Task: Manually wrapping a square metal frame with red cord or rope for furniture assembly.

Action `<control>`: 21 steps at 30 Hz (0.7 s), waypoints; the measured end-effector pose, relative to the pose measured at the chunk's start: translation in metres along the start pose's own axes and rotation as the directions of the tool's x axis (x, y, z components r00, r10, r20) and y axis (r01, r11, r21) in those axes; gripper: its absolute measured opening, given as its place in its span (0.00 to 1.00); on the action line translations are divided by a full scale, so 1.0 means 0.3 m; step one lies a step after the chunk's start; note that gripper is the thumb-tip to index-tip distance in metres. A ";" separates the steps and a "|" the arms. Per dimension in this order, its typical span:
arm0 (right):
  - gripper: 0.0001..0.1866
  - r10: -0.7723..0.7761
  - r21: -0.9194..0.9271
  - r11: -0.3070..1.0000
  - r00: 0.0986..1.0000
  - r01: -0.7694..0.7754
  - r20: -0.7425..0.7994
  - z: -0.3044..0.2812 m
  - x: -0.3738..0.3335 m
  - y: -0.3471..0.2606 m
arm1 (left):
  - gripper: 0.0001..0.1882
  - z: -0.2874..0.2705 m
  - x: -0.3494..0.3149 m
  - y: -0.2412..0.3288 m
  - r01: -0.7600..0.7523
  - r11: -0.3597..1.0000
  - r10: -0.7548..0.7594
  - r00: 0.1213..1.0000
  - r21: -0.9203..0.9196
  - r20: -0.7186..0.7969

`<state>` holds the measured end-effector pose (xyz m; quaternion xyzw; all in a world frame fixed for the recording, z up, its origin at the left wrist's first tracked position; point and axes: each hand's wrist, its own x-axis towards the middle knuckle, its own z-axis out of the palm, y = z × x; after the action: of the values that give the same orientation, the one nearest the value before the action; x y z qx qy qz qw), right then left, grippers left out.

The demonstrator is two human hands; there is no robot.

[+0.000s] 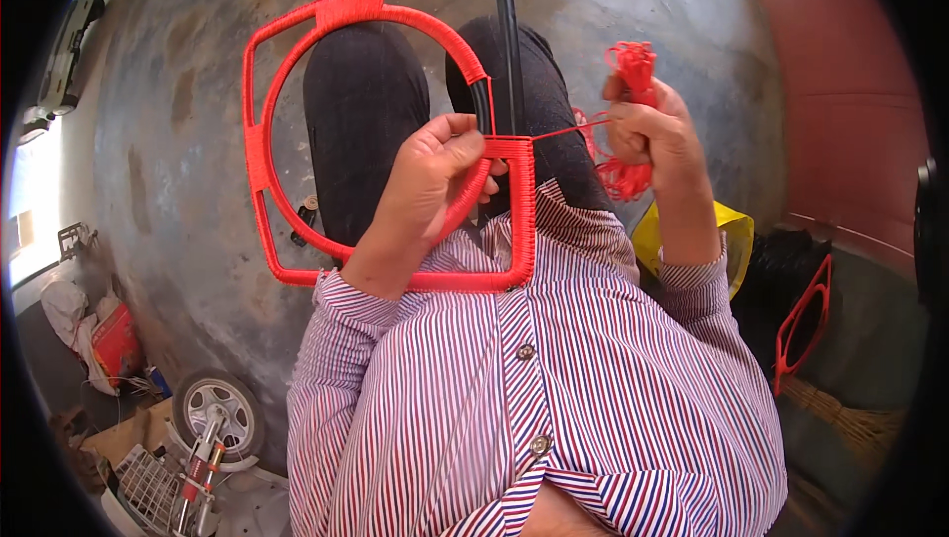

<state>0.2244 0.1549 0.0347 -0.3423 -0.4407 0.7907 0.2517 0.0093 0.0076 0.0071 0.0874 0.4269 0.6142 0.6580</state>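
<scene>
On my lap rests a squarish frame with a round inner ring [281, 132], mostly wrapped in red cord. Bare black tube [511, 53] shows along its far right corner and on a short stretch of the ring. My left hand [440, 166] pinches the ring's right side, beside the wrapped bridge [509, 148] between ring and outer frame. Closed around a bundle of red cord [633, 73], my right hand [652, 127] is off to the right. From it a strand [568, 129] runs taut to the bridge's right end. Loops of cord [625, 179] hang below that hand.
A yellow bag [733, 231] and a black bag [776, 265] lie to the right, near another red-wrapped frame [806, 315] and a straw broom [830, 413]. At the lower left are a wheel [219, 413] and a red box [117, 339].
</scene>
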 end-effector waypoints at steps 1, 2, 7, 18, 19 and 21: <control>0.09 -0.020 -0.068 0.998 0.997 0.016 -0.068 -0.035 -0.010 -0.021 | 0.10 -0.004 0.004 0.001 0.005 0.999 -0.004 1.000 -0.034 0.017; 0.09 -0.044 -0.129 0.991 0.990 0.026 -0.132 -0.076 -0.022 -0.039 | 0.10 -0.008 0.008 0.000 0.011 0.998 -0.010 1.000 -0.063 0.028; 0.12 -0.315 -0.088 0.945 0.807 0.314 -0.499 -0.416 -0.079 -0.168 | 0.11 -0.037 0.015 -0.003 0.057 0.996 -0.053 0.997 -0.067 0.051; 0.19 -0.202 -0.170 0.972 0.948 0.163 -0.246 -0.286 -0.174 -0.043 | 0.09 -0.024 0.029 -0.006 0.065 0.997 -0.067 0.997 -0.035 -0.041; 0.18 -0.077 -0.473 0.878 0.997 0.069 0.004 -0.198 -0.153 -0.008 | 0.10 -0.018 0.026 -0.006 0.062 0.997 -0.064 0.997 -0.044 -0.050; 0.21 0.034 -0.707 0.627 0.896 0.326 0.443 -0.037 -0.083 0.068 | 0.10 -0.009 0.019 -0.007 0.042 0.997 -0.046 0.997 -0.071 -0.057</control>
<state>0.2467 0.1333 0.0207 -0.2019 -0.8034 0.5581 0.0479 0.0082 0.0112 0.0015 0.0368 0.4261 0.6164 0.6611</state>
